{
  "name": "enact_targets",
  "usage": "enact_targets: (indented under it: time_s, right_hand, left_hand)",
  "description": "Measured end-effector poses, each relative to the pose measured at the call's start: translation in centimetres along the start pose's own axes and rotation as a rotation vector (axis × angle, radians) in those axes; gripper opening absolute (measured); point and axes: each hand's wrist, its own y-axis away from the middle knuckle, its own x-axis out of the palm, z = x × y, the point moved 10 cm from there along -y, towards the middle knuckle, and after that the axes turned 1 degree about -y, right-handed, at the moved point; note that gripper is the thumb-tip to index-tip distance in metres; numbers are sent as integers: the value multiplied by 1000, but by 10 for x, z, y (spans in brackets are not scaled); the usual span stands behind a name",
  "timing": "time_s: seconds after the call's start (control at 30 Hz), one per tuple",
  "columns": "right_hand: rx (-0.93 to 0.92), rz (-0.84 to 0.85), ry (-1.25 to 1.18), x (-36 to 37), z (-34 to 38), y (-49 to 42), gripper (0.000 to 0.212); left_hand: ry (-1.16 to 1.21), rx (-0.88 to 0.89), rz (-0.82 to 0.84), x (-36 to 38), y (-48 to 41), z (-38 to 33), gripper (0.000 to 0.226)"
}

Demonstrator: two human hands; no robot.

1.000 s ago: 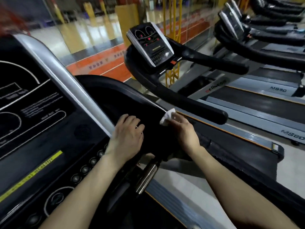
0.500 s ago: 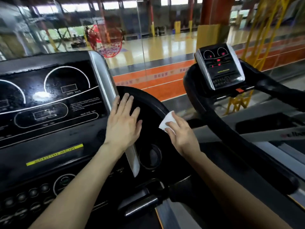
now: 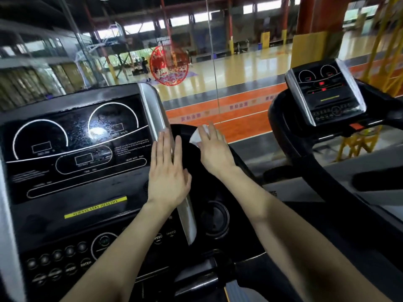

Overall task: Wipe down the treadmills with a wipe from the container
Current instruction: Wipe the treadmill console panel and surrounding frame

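Since half a second ago the right hand has slid the wipe further up the treadmill's black curved rail, and the left hand has stayed flat on the console's silver trim, fingers straight and grasping nothing. The wipe lies under the right hand's outstretched fingertips, pressed on the rail, its white edge showing just left of them.

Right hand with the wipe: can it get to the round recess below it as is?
Probably yes. The round recess lies uncovered just below the right hand; the left hand rests flat on the silver trim beside it, not over it.
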Motion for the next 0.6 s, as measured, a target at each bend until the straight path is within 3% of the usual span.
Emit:
enact_targets:
  time_s: [0.13,0.27,0.5,0.6]
  right_hand:
    - [-41,-111,4,-22,-39,65,61]
    - [6,-73,82,-18,-73,135,53]
    - [-127,-25,111,8,8,-12,65]
    - [-224,-24,181,10,19,-16,67]
  left_hand:
    - [-26,-88,-10,2,4,2,104]
    - [-11,-115,-45,4,4,0,103]
    - [-27,-115,-23,5,4,0,104]
    - [-48,-113,-12,4,5,2,103]
